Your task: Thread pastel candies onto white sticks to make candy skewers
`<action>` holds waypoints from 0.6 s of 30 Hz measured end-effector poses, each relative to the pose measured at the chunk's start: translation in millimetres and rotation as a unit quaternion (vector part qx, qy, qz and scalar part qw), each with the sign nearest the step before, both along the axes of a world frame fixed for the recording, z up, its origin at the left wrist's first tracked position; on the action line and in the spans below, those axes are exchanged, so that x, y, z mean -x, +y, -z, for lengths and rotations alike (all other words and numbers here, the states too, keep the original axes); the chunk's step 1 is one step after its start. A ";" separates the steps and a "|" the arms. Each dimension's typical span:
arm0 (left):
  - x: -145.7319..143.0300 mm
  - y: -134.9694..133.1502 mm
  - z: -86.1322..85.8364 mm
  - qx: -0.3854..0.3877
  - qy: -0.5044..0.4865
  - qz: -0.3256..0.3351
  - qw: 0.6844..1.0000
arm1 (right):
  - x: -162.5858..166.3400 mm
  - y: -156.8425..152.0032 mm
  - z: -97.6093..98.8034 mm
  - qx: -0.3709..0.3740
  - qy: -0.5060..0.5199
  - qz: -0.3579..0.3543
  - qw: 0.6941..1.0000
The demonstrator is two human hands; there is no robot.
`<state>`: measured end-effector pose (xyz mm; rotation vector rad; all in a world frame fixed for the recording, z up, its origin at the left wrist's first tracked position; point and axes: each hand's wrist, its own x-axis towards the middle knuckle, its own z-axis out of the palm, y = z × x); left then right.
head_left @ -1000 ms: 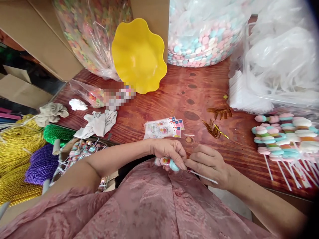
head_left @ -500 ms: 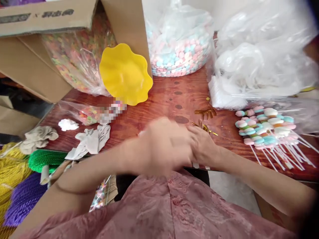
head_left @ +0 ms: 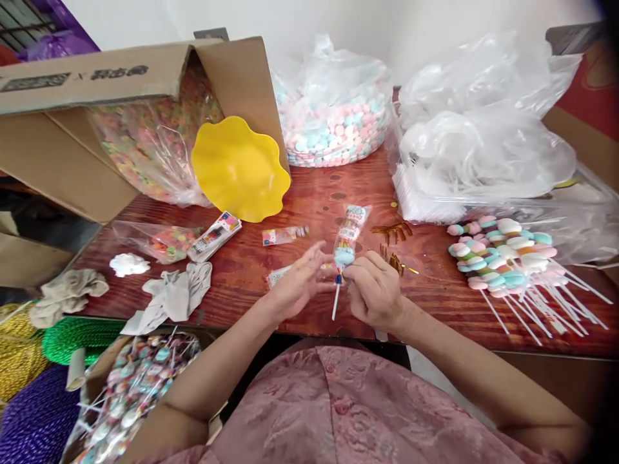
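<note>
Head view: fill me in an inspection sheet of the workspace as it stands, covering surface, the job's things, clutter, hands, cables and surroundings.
Surface: reddish-brown wooden table, dark knots showing.
Job's things: wrapped candy skewer, stick pointing toward the person; bare candy skewers heaped at right; gold ties between them.
Clutter: yellow wavy-edged bowl, small bag of ring candies, stack of printed packets, crumpled pale cloth.
Hands: right hand pinches the wrapped skewer near its neck; left hand open beside it, contact unclear.
Cables: nothing seen.
Surroundings: white wall behind, cardboard box at left, green roll at lower left.
</note>
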<state>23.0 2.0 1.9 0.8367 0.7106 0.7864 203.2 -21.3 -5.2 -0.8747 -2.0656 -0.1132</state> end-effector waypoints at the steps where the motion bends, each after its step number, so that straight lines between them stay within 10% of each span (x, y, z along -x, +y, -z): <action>1: 1.6 -3.8 1.1 0.047 -0.021 0.056 0.997 | 1.7 0.4 1.2 -0.039 -0.009 -0.006 0.999; 4: 8.1 -13.2 -1.2 0.044 -0.023 0.118 0.992 | 8.7 -2.5 4.8 -0.086 -0.022 -0.010 0.996; 11: 10.6 -25.3 -4.4 -0.216 0.113 0.005 0.970 | 17.1 -4.6 13.5 0.003 -0.044 0.000 0.999; 14: 19.6 -26.9 4.3 -0.353 0.258 -0.009 0.900 | 24.6 -4.1 18.2 0.154 0.036 -0.021 0.987; 18: 49.6 -34.9 15.5 -0.518 0.358 0.009 0.777 | 53.0 -14.2 26.4 0.391 0.225 -0.114 0.885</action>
